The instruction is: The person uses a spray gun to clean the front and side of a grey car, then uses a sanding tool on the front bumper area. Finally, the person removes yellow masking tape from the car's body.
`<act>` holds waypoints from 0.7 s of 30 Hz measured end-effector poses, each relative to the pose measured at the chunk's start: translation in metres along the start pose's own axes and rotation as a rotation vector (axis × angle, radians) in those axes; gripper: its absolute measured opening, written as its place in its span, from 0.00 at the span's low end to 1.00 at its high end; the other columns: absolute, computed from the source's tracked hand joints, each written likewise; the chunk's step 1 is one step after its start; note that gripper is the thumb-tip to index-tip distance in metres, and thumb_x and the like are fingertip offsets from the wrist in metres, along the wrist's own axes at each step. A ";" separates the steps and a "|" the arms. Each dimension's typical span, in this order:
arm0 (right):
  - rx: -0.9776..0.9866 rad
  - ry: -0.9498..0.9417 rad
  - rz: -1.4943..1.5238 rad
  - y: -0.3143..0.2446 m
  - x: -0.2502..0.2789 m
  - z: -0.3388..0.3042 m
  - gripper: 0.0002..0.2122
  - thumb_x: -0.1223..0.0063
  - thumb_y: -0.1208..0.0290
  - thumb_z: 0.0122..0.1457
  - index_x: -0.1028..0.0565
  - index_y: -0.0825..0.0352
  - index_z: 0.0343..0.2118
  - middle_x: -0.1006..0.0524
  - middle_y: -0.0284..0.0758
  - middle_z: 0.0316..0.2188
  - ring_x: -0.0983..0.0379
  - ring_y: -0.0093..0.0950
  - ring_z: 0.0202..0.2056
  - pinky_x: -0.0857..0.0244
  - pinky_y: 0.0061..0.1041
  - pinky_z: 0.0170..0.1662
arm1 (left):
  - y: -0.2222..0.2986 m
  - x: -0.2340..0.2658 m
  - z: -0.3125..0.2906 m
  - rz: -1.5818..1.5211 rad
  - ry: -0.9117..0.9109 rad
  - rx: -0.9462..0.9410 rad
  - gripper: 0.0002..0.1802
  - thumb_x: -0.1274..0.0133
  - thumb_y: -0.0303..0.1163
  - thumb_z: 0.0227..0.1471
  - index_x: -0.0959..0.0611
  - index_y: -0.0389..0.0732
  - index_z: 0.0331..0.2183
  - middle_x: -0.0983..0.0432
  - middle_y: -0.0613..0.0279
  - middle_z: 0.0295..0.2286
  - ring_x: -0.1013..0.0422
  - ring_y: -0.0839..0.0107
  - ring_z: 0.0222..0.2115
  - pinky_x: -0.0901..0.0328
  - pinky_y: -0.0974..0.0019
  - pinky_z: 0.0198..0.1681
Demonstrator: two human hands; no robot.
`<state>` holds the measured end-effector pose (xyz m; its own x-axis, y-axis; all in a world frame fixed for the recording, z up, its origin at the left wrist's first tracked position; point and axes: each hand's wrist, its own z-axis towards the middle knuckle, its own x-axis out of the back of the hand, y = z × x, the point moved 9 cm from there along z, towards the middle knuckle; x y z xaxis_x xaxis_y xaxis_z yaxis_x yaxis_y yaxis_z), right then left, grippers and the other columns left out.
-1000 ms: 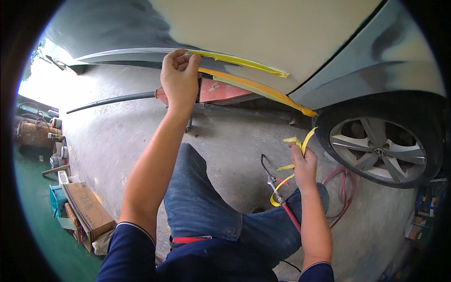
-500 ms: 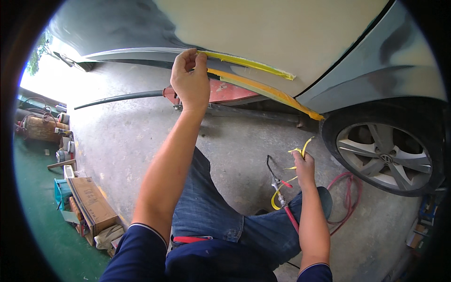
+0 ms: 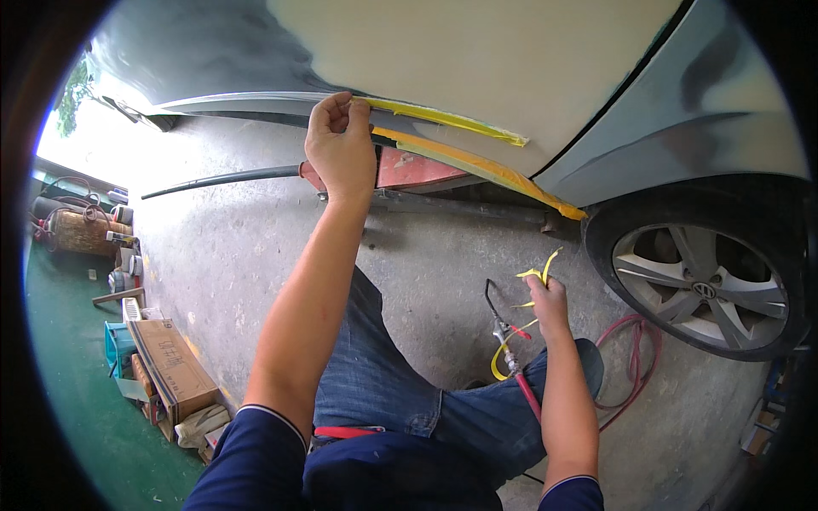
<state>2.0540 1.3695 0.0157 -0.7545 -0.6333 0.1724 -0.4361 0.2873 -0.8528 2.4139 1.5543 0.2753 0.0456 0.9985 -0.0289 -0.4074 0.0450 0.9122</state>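
My left hand (image 3: 341, 149) is raised to the lower part of the car door (image 3: 460, 60), which has beige and grey patches. Its thumb and fingers pinch the left end of a yellow strip of masking tape (image 3: 452, 121) that runs along the door. Below that strip, orange and yellow tape (image 3: 494, 173) covers the door's bottom edge. Lower down, over my knee, my right hand (image 3: 552, 305) is closed around crumpled strips of yellow masking tape (image 3: 545, 271). A loop of the same tape hangs beneath it, by an air hose fitting (image 3: 509, 353).
A red floor jack (image 3: 417, 168) with a long black handle (image 3: 221, 179) is under the car. The wheel (image 3: 703, 277) stands at the right, near a coiled red hose (image 3: 635, 366). Cardboard boxes (image 3: 175, 366) and a rusty cylinder (image 3: 77, 232) line the left side.
The view has shifted slightly. My left hand has moved slightly left and still pinches the tape end; my right hand still grips the crumpled strips.
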 end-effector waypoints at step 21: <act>-0.049 -0.050 0.007 0.013 0.003 0.008 0.10 0.46 0.66 0.56 0.27 0.67 0.22 0.34 0.22 0.17 0.41 0.14 0.20 0.47 0.21 0.23 | 0.030 0.011 0.017 0.509 -0.104 -0.421 0.08 0.42 0.30 0.49 0.16 0.37 0.33 0.20 0.56 0.25 0.22 0.68 0.26 0.30 0.67 0.32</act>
<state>2.0499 1.3661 0.0011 -0.7331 -0.6654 0.1406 -0.4553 0.3264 -0.8284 2.4177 1.5665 0.3096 -0.1670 0.8912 0.4217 -0.7214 -0.4020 0.5639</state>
